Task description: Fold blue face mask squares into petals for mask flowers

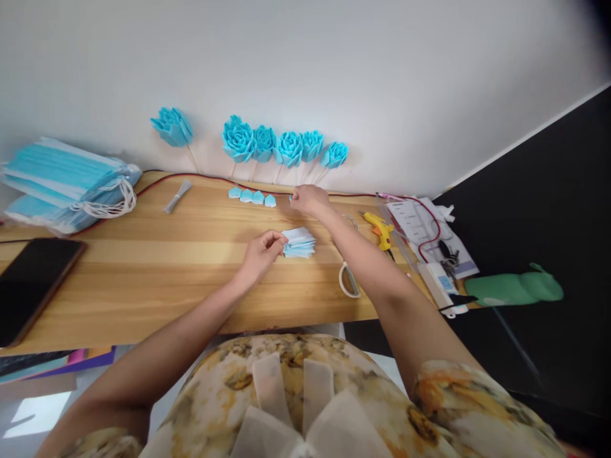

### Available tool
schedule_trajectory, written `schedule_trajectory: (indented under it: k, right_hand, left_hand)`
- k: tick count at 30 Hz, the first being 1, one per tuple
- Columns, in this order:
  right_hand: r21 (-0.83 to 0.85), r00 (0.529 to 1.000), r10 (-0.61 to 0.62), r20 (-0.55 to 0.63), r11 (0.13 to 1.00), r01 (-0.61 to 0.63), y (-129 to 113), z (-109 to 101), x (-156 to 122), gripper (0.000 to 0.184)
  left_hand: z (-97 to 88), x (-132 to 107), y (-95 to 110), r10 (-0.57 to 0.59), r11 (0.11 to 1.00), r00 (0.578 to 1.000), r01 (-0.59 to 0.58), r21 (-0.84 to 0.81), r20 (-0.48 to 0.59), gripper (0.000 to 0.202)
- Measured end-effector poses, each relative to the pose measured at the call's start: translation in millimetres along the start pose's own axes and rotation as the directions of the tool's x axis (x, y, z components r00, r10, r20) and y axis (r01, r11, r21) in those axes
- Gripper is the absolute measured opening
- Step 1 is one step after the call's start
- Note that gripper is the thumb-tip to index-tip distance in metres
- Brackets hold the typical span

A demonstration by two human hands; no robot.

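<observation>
My left hand (261, 249) pinches the top of a small stack of light blue cut pieces (300, 243) in the middle of the wooden desk (157, 267). My right hand (309, 199) reaches further back, fingers closed on a small blue folded petal at the end of a row of folded petals (252, 196). Behind the row, several blue fabric roses on sticks (281, 146) lean against the white wall.
A pile of blue face masks (67, 184) lies at the back left, a dark phone (33, 280) at the front left. Grey wire ties (177, 196), scissors (348, 280), a yellow glue gun (379, 229), papers, keys and a red cable sit around.
</observation>
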State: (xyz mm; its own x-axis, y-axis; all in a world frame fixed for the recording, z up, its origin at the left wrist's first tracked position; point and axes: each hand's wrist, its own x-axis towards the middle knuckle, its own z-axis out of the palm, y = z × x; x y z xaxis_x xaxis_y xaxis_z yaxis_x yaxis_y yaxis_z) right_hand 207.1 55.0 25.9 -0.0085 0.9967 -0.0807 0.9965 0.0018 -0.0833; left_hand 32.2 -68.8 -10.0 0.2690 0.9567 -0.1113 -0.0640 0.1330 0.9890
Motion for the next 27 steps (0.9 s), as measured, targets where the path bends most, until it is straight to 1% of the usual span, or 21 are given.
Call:
schedule_trajectory:
  k: [3,5,8,9,11,13,15,20,24,27]
  right_hand:
    - [0.07,0.999,-0.009,-0.051,0.997,0.013,-5.2,6.2,6.6,0.023]
    - [0.126,0.995,-0.026,-0.093,0.991,0.038,0.1,8.9,9.9,0.026]
    - [0.193,0.987,-0.124,-0.102,0.971,0.142,15.9,12.0,13.0,0.023]
    - [0.21,0.981,-0.169,-0.091,0.96,0.185,21.0,13.6,13.7,0.025]
    - [0.239,0.966,-0.248,-0.074,0.936,0.259,27.8,18.2,14.9,0.037]
    - [0.256,0.954,-0.291,-0.071,0.919,0.3,29.3,24.6,16.1,0.048]
    - [0.27,0.952,-0.298,-0.064,0.914,0.304,26.5,31.6,17.7,0.049]
    - [0.276,0.963,-0.256,-0.082,0.923,0.268,16.3,45.1,21.6,0.04]
    - [0.284,0.965,-0.242,-0.102,0.923,0.261,13.2,48.7,22.3,0.036]
    - [0.29,0.965,-0.24,-0.102,0.921,0.26,13.3,47.3,21.3,0.038]
  left_hand:
    - [-0.5,0.7,0.6,-0.007,1.0,1.0,0.007,-0.004,-0.011,0.016]
    - [-0.6,0.4,0.8,-0.002,1.0,1.0,0.002,-0.008,-0.006,0.016]
    - [-0.1,-0.7,0.7,0.008,1.0,1.0,-0.008,-0.01,0.012,0.017]
    - [0.2,-1.1,0.5,0.009,1.0,1.0,-0.009,-0.011,0.014,0.017]
    - [0.6,-1.3,-0.4,0.01,1.0,1.0,-0.01,-0.012,0.016,0.017]
    - [0.7,-0.8,-1.7,0.014,1.0,1.0,-0.014,-0.005,0.019,0.018]
    - [0.5,0.1,-2.8,0.019,1.0,1.0,-0.019,0.004,0.022,0.018]
    - [-0.6,1.6,-2.8,0.028,1.0,0.999,-0.028,0.001,0.014,0.018]
    - [-0.7,1.1,-2.0,0.036,0.999,0.999,-0.036,-0.004,0.022,0.02]
    - [-0.6,0.9,-2.0,0.038,0.999,0.999,-0.038,0.003,0.023,0.021]
